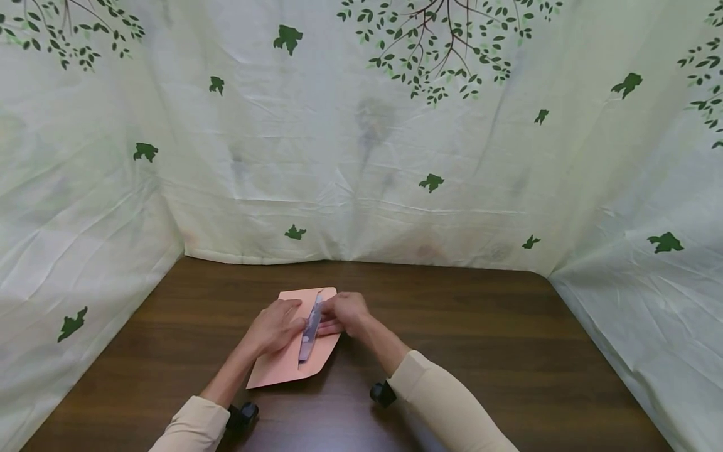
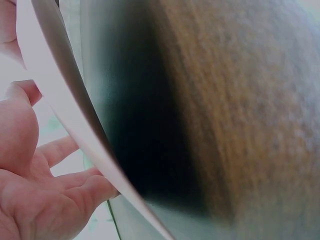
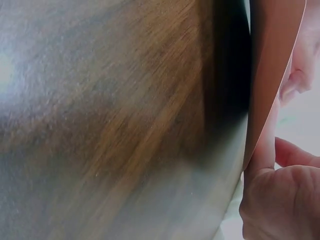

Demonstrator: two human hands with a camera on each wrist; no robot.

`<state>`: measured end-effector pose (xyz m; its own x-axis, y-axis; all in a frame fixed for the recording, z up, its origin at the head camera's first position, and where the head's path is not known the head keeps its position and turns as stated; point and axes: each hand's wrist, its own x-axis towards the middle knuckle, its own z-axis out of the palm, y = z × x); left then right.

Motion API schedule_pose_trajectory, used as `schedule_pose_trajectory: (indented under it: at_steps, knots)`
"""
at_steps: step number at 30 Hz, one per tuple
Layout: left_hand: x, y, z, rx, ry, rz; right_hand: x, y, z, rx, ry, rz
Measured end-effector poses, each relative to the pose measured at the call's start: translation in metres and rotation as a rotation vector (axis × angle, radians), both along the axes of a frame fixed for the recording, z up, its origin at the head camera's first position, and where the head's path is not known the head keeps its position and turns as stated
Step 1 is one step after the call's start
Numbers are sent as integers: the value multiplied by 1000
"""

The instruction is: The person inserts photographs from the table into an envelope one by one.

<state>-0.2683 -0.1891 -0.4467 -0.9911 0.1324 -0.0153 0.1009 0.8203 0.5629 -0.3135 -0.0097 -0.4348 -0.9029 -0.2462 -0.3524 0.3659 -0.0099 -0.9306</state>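
Note:
A pink envelope [image 1: 288, 370] is tilted, its near side raised off the table in the head view. A long slit runs down its face, and a narrow purple patterned slip of paper [image 1: 309, 339] shows in it. My left hand [image 1: 275, 326] lies over the envelope's left half and holds it, the thumb close to the slit. From the right, my right hand [image 1: 346, 314] pinches the slip near its upper end, other fingers along the flap. Both wrist views show the envelope [image 2: 75, 110] nearly edge-on; the fingertips are partly hidden.
The dark brown wooden table [image 1: 474, 326] spreads around the hands. A pale curtain [image 1: 339, 157] with leaf prints hangs along its back and sides. Small black devices [image 1: 383, 394] sit at both wrists, just below the cuffs.

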Motion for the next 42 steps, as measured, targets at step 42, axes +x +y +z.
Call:
schedule_pose_trajectory:
  at_steps: [42]
  knots:
    - [-1, -1, 2, -2, -4, -14, 7, -10, 1, 33, -26, 61]
